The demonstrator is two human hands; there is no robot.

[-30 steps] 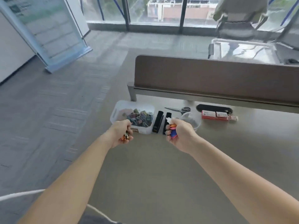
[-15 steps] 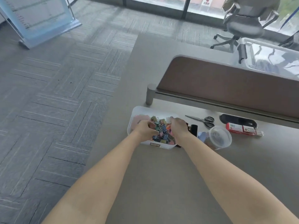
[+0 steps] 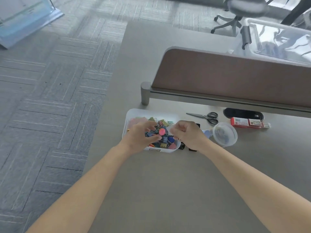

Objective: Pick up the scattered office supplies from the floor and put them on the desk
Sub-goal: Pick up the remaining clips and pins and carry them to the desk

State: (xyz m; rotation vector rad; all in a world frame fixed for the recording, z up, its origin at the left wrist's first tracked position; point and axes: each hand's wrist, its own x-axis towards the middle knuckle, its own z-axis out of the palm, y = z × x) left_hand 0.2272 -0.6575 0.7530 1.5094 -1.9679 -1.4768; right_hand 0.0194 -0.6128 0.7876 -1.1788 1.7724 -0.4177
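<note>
Both hands hang over a white tray (image 3: 134, 113) near the left edge of the desk (image 3: 168, 190), fingers curled, as if we are setting gathered supplies down into it.

Far left, grey carpet (image 3: 50, 98) runs alongside the desk, with a blue sign stand (image 3: 25, 19) at the top corner.

Our left hand (image 3: 140, 137) arches above the tray with thumb and fingers bent and spread, fingertips down among the binder clips (image 3: 161, 140). We cannot tell whether it pinches one or holds nothing. The clips lie heaped in mixed colours inside the tray, which likely serves to keep such small, loose pieces from scattering. A round pink piece (image 3: 162, 132) sits on top of the heap, between the two hands.

Our right hand (image 3: 188, 136) hovers over the tray's right rim, knuckles toward us and fingers tucked under. What it grips, if anything, is hidden.

Two black items (image 3: 192, 149) poke out from beneath that wrist, just beside the tray. Further right stand a clear round tub (image 3: 224, 134), then scissors (image 3: 207, 116) lying flat behind it, then red boxes (image 3: 247, 122) laid end to end. All sit in a row near the brown divider panel (image 3: 235, 78), probably grouped there to leave the front of the desk free.
</note>
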